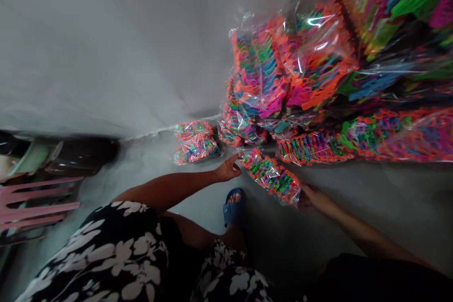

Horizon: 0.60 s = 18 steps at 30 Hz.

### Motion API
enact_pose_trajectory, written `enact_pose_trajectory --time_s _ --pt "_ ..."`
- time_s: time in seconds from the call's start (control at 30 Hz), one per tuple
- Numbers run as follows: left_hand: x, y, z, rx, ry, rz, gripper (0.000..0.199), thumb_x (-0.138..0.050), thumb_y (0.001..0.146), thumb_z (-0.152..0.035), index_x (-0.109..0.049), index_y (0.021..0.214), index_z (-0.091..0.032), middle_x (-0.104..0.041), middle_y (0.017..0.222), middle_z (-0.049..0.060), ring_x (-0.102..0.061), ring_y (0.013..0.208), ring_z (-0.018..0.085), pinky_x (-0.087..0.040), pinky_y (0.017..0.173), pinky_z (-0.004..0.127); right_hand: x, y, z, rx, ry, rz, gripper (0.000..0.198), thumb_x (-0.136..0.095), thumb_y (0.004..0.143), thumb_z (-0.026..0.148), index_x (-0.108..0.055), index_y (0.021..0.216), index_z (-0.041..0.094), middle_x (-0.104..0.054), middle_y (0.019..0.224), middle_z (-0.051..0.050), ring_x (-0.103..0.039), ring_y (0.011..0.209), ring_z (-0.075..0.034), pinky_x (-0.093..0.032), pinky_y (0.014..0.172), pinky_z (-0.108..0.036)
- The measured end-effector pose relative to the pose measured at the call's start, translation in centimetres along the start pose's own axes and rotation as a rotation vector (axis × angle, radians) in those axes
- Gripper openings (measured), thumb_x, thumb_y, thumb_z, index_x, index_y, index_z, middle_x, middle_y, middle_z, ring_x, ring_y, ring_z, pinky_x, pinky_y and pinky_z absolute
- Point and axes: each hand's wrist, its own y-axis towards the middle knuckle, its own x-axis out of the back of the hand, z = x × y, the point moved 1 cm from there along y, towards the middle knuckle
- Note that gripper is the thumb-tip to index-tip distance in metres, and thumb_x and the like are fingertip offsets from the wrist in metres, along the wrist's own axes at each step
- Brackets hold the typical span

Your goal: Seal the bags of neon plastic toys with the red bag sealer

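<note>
A clear plastic pack of colourful plastic pieces [271, 174] hangs slantwise above the floor between my two hands. My left hand [228, 168] is closed, thumb and finger pinching the pack's upper left corner. At the lower right end, my right hand [308, 196] grips the wrapping, its fingers partly hidden behind the pack. The pieces are orange, green, blue and pink; their exact kind is too small to tell. Just beyond my left hand, two similar packs [197, 148] lie on the floor by the wall.
A tall pile of larger bags [262, 71] with the same bright pieces leans along the wall on the right. More packs [314, 146] line its foot. A pink plastic chair or stool [38, 203] and dark containers [83, 155] stand at left. My blue sandal [233, 207] is below.
</note>
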Motion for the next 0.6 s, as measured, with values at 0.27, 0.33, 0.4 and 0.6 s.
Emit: enact_pose_trajectory --time_s 0.27,0.33,0.4,0.6 --pt "5.6 -3.7 1.8 0.085 0.477 0.105 0.058 -0.066 0.083 -0.021 -0.059 0.141 -0.018 -0.076 0.117 0.01 -0.073 0.086 0.02 -0.059 0.082 0.034 -3.4 3.8 6.6 -0.002 0.307 0.05 0.028 -0.068 0.091 0.048 -0.066 0.107 0.025 -0.078 0.103 -0.009 -0.076 0.083 -0.021 -0.061 0.069 -0.031" --pt "9.5 -4.7 2.0 0.09 0.704 0.116 0.037 -0.061 0.087 -0.024 -0.07 0.122 -0.018 -0.077 0.105 0.011 -0.073 0.096 0.027 -0.057 0.091 0.041 -3.9 4.0 7.4 0.082 0.34 0.01 0.03 -0.071 0.086 0.043 -0.065 0.111 0.026 -0.076 0.117 -0.009 -0.076 0.095 -0.022 -0.062 0.073 -0.03" --pt "14.1 -5.7 2.5 0.148 0.89 0.032 0.032 -0.054 0.092 -0.028 -0.071 0.118 -0.017 -0.076 0.111 0.014 -0.07 0.109 0.032 -0.054 0.098 0.046 -3.7 3.5 7.1 0.102 0.21 -0.005 0.036 -0.074 0.081 0.046 -0.068 0.109 0.025 -0.074 0.124 -0.011 -0.075 0.101 -0.024 -0.062 0.075 -0.031" --pt "24.2 -8.3 8.6 0.524 0.874 -0.231 0.1 -0.076 0.075 -0.032 -0.031 0.162 -0.014 -0.044 0.161 0.026 -0.046 0.144 0.043 -0.045 0.112 0.051 0.7 0.8 -0.1 -0.003 -0.316 0.08 0.041 -0.066 0.074 0.066 -0.071 0.077 0.026 -0.078 0.096 -0.014 -0.077 0.085 -0.031 -0.062 0.072 -0.039"
